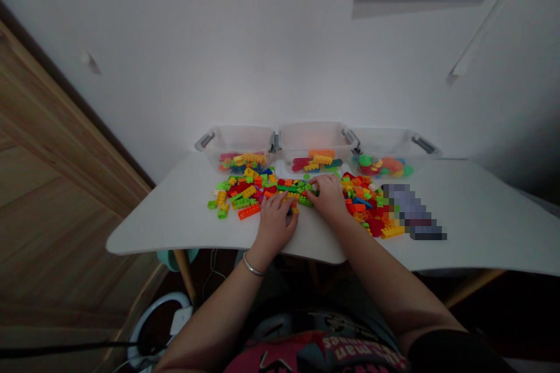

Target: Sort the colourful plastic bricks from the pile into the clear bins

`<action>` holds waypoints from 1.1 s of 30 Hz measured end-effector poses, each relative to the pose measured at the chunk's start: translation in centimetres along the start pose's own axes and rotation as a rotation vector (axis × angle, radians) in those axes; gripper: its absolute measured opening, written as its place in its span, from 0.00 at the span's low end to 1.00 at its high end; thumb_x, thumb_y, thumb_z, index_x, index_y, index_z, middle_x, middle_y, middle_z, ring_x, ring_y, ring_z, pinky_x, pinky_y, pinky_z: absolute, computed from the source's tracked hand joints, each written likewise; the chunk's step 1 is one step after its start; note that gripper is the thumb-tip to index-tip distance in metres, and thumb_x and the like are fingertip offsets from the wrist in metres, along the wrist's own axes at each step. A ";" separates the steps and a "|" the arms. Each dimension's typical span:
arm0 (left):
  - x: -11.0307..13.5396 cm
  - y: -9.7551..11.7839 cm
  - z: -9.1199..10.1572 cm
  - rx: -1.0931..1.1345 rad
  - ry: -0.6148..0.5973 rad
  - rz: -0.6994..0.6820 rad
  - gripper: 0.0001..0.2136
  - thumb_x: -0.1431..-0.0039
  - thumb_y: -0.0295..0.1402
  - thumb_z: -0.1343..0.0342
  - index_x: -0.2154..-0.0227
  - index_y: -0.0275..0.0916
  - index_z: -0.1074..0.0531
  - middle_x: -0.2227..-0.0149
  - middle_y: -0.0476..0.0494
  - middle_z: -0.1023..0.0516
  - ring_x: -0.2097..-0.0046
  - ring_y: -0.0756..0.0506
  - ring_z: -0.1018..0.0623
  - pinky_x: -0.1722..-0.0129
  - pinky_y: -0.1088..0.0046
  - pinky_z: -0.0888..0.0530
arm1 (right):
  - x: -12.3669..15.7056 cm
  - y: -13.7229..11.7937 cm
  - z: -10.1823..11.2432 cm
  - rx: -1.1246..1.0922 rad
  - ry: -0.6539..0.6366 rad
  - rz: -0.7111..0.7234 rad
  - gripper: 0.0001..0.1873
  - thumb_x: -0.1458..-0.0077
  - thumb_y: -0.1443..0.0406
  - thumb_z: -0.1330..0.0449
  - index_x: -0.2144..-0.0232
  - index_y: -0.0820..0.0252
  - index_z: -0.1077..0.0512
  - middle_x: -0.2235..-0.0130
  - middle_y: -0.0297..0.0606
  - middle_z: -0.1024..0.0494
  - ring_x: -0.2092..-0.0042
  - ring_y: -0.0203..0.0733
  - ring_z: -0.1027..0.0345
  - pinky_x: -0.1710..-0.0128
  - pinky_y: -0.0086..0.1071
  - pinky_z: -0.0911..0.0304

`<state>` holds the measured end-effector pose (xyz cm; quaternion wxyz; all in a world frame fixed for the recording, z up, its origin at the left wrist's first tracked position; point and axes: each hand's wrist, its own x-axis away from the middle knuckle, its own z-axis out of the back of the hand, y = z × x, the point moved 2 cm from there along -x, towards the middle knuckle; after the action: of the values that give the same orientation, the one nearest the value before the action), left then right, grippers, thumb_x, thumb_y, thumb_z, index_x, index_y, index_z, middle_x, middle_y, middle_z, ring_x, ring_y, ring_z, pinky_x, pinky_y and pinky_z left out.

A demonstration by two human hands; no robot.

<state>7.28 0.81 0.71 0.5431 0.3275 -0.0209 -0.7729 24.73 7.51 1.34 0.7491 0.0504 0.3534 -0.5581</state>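
Note:
A loose pile of colourful plastic toy building bricks [249,191] lies on the white table before me. My left hand [276,220] rests palm down at the pile's front edge, its fingers spread over the bricks. Beside its thumb a small blue and yellow brick [294,210] partly shows. To the right, my right hand [330,195] is bent, its thumb and fingertips curled about a green brick [315,192] that is mostly hidden. Several yellow and green bricks [301,188] lie between the two hands.
Three clear plastic bins stand along the wall: the left bin [245,135] and middle bin [317,133] hold bricks, the right bin [385,139] holds rounded coloured pieces. A blurred-out flat object [413,210] lies right of the pile. The white table [166,215] has a curved front edge.

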 end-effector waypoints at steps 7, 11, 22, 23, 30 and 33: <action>-2.4 -0.8 0.9 0.158 0.099 0.081 0.15 0.40 0.30 0.45 0.50 0.39 0.27 0.52 0.41 0.21 0.49 0.41 0.25 0.45 0.59 0.31 | 0.2 0.2 0.7 -0.178 0.144 0.113 0.07 0.47 0.62 0.37 0.65 0.57 0.28 0.63 0.42 0.22 0.57 0.49 0.32 0.53 0.42 0.38; -5.0 0.0 1.3 0.197 0.016 0.069 0.12 0.40 0.29 0.46 0.55 0.40 0.23 0.56 0.44 0.19 0.52 0.43 0.23 0.47 0.62 0.31 | 0.4 -0.3 1.1 -0.238 0.172 0.225 0.07 0.46 0.60 0.37 0.66 0.56 0.28 0.64 0.40 0.22 0.58 0.48 0.31 0.54 0.42 0.39; -7.0 0.9 0.5 0.219 -0.149 0.063 0.07 0.39 0.29 0.46 0.67 0.38 0.23 0.66 0.46 0.19 0.62 0.46 0.23 0.59 0.69 0.29 | 0.4 -0.8 1.5 -0.208 0.160 0.194 0.08 0.44 0.60 0.38 0.64 0.57 0.28 0.63 0.41 0.22 0.57 0.48 0.32 0.54 0.41 0.39; -7.1 0.6 0.5 0.218 -0.136 0.066 0.06 0.39 0.29 0.46 0.67 0.38 0.23 0.66 0.45 0.20 0.62 0.45 0.23 0.58 0.69 0.29 | 0.4 -0.8 1.5 -0.199 0.154 0.174 0.08 0.45 0.60 0.37 0.64 0.57 0.28 0.63 0.42 0.22 0.57 0.49 0.32 0.54 0.41 0.39; -8.7 -2.3 3.6 0.297 0.254 0.110 0.06 0.40 0.31 0.46 0.64 0.38 0.25 0.62 0.44 0.21 0.57 0.44 0.24 0.54 0.67 0.29 | 0.2 -0.5 1.0 -0.183 0.072 0.135 0.08 0.44 0.61 0.39 0.63 0.59 0.27 0.63 0.43 0.22 0.57 0.50 0.32 0.53 0.42 0.37; -10.2 -4.6 6.1 0.332 0.601 0.160 0.07 0.40 0.34 0.48 0.61 0.39 0.27 0.61 0.45 0.23 0.58 0.46 0.25 0.55 0.69 0.28 | 0.2 -0.5 0.8 -0.163 0.030 0.151 0.07 0.43 0.63 0.41 0.63 0.59 0.27 0.62 0.43 0.22 0.56 0.50 0.33 0.52 0.43 0.38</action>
<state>2.26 9.37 8.64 0.5231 0.6215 -0.0112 -0.5830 24.70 6.80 2.00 0.7851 0.0242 0.4039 -0.4689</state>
